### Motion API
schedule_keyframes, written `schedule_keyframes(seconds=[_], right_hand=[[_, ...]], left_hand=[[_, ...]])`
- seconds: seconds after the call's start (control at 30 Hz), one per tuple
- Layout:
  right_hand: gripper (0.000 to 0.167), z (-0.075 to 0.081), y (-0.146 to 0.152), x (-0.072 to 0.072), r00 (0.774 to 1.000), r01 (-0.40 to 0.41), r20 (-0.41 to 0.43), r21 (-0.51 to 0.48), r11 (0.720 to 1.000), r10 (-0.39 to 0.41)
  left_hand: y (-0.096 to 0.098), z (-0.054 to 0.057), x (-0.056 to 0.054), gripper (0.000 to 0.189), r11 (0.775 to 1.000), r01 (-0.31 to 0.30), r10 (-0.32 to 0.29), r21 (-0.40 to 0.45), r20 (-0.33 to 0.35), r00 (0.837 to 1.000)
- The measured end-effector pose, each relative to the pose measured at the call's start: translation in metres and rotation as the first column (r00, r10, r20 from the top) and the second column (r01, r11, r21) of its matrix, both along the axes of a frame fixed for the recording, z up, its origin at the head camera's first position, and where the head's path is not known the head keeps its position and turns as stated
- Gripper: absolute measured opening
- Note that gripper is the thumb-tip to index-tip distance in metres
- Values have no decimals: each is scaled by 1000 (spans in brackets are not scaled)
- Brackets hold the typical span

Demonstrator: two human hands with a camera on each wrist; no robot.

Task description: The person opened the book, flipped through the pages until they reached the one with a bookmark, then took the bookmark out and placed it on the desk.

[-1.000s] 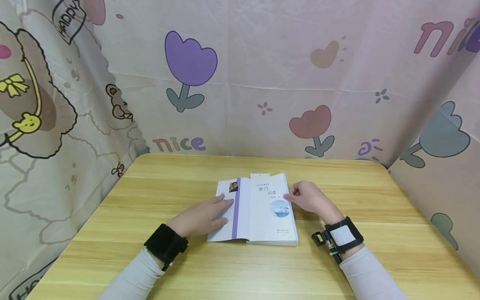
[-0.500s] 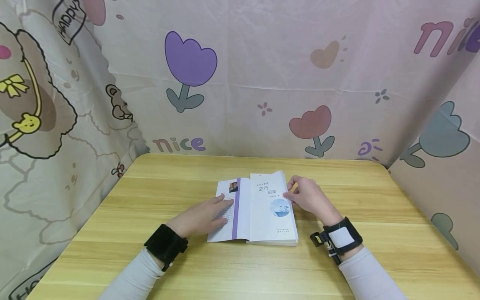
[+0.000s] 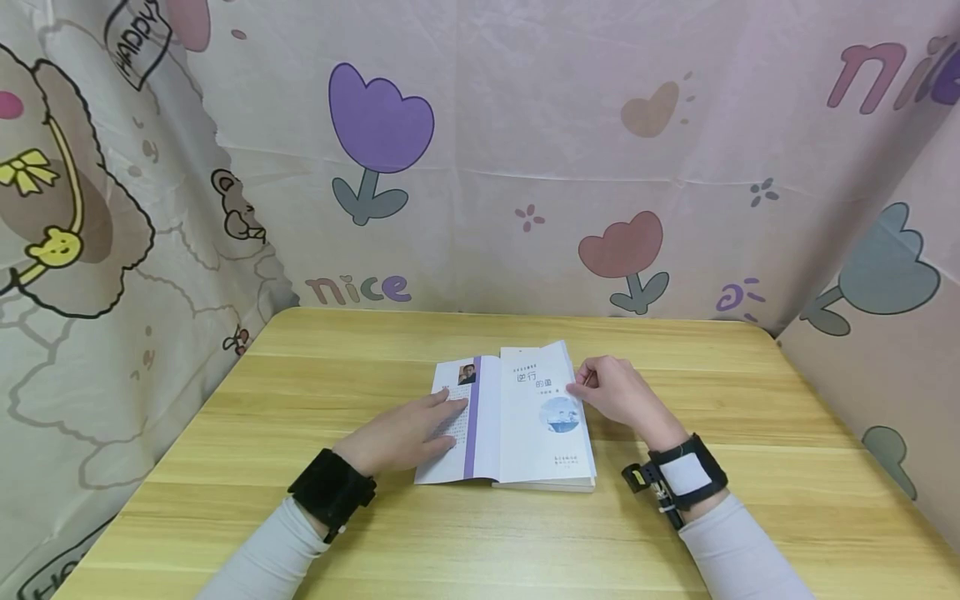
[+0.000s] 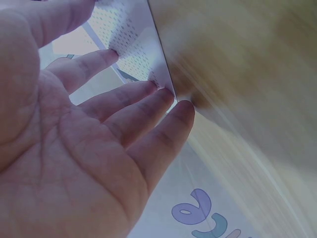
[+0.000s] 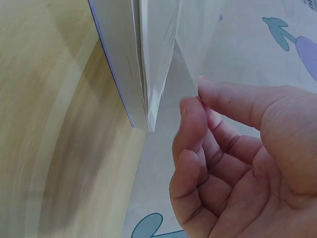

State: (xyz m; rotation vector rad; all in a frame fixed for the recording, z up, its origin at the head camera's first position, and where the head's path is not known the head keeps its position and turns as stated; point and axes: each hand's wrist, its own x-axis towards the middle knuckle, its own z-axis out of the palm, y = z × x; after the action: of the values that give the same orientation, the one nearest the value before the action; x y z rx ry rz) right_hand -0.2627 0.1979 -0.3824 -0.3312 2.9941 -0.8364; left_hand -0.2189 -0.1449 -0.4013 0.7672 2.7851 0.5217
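An open book (image 3: 525,450) lies on the wooden table, its left side a cover flap with a purple stripe and a small photo. My left hand (image 3: 408,429) rests on that flap with fingers spread and nearly straight; the left wrist view shows the fingertips at the flap's edge. At the right edge of the title page (image 3: 555,367), my right hand (image 3: 618,392) pinches the page between thumb and forefinger. In the right wrist view the pinched page (image 5: 190,54) stands lifted away from the page block (image 5: 119,64). A white slip (image 3: 517,354) sticks out at the book's top.
The wooden table (image 3: 360,350) reaches back to a printed cloth backdrop (image 3: 495,125). Cloth also hangs along the left and right sides. Each wrist wears a black strap, the right strap (image 3: 682,471) with a small device on it.
The right hand has taken the title page's edge and raised it slightly, so its top corner has shifted up and left. The left hand has stayed in place.
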Motion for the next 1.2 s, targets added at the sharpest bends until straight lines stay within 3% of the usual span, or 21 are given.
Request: schedule_keyframes(seconds=[0.3,0.53,0.8,1.2], right_hand=[[14,3,7,0,997,3,81,-45,999,1],[16,7,9,-1,995,2,99,-67,998,4],[24,17,8,1,996,-61,59,-128,990,69],[19,28,-8,12,980,-193,2,-183,964,197]], left_hand=[[4,0,1,60,1000,19,-19,1,-12,1000],[6,-2,3,60,1000,24,-24,4,-10,1000],[3,-1,2,60,999,26,-26,20,-11,1000],[0,1,-2,49,998,35,-34,43,-43,999]])
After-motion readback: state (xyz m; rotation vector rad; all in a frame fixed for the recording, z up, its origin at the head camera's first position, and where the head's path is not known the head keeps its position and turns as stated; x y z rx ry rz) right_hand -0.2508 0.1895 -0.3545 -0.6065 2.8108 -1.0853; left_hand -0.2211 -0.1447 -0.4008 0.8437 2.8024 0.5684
